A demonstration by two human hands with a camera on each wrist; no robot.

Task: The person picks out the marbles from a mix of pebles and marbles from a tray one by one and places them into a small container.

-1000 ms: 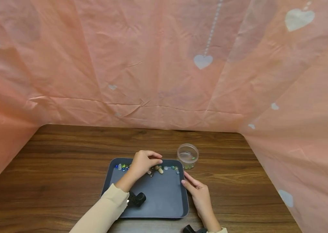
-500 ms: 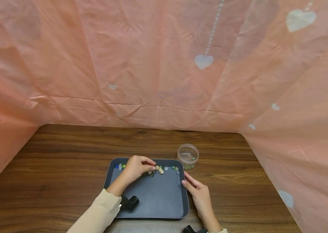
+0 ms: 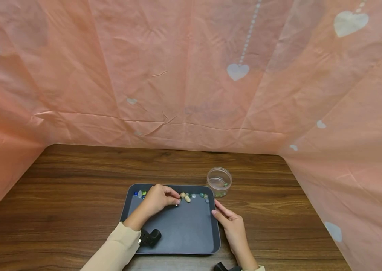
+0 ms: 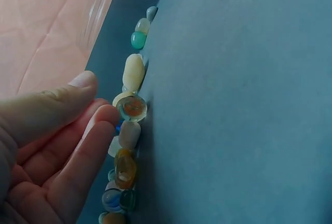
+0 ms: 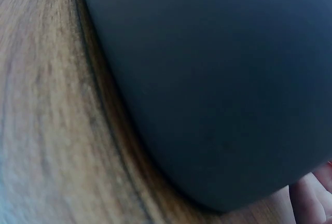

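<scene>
A dark grey tray (image 3: 187, 233) has a row of small stones and glass marbles along its far side. My left hand (image 3: 156, 197) reaches over that row. In the left wrist view, my thumb stands apart from the curved fingers, with one fingertip right by a clear marble (image 4: 133, 108) with orange inside. A cream oblong stone (image 4: 134, 72), a green one (image 4: 138, 40) and an amber one (image 4: 125, 169) lie in the same row. My right hand (image 3: 235, 227) holds the tray's right edge, thumb at the rim; in the right wrist view most fingers are hidden.
A clear round jar (image 3: 219, 180) with a few green stones stands just beyond the tray's far right corner. The wooden table (image 3: 86, 177) is bounded by pink cloth (image 3: 184, 94) at the back and sides. Black devices (image 3: 151, 238) sit at both wrists.
My left hand has moved left and down from the tray's far rim to the stone row, then slightly nearer. The right hand has stayed at the tray's edge.
</scene>
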